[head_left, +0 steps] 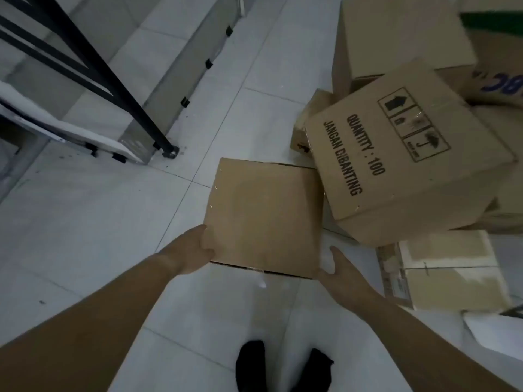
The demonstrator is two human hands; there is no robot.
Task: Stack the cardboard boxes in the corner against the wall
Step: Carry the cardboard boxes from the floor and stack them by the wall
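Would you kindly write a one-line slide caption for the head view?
A plain cardboard box held between left hand and right hand, beside the tilted printed box.

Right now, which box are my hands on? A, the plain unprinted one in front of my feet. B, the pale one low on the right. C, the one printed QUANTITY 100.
A: the left hand and the right hand touch opposite sides of the plain box. Neither hand reaches the printed box or the pale box.
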